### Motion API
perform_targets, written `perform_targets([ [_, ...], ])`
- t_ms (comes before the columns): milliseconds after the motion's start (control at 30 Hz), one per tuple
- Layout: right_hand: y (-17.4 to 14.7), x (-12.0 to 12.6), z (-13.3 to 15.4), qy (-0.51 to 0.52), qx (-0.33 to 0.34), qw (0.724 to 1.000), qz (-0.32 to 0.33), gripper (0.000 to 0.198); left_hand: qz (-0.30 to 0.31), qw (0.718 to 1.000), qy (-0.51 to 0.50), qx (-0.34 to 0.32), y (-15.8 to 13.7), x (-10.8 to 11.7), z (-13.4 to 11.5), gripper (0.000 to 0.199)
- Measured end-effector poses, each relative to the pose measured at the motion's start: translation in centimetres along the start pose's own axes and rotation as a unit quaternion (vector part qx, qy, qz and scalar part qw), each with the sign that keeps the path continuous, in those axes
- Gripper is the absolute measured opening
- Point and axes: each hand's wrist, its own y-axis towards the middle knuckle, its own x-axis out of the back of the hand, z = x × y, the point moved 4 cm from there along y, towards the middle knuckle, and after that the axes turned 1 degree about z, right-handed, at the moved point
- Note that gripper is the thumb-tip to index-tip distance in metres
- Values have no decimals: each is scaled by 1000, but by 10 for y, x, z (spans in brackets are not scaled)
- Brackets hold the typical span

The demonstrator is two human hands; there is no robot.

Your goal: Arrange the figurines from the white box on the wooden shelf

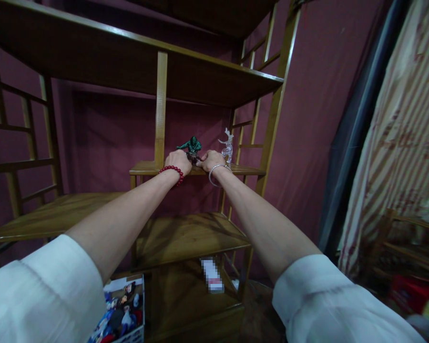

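Note:
A dark green, shiny figurine with a dark brown base stands upright on the small raised shelf. My left hand is closed around the left side of its base. From the right, my right hand grips the same base between thumb and fingers. Parts of the base are hidden behind my fingers. Just beyond my right hand, a clear glass deer figurine stands on the same shelf, close to the right end.
A wooden post rises left of my hands, under a long upper board. Lower shelves lie beneath my arms. At bottom left is a white crate of small figures. A striped curtain hangs at right.

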Motion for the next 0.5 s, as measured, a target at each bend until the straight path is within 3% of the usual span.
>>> perform_targets([
  [133, 0, 1, 1, -1, -9, 1000, 3, 29, -41, 998, 28, -41, -11, 2, -3, 29],
  [500, 1, -1, 1, -12, -8, 1000, 4, 28, -33, 997, 32, -54, -16, -1, -7, 32],
])
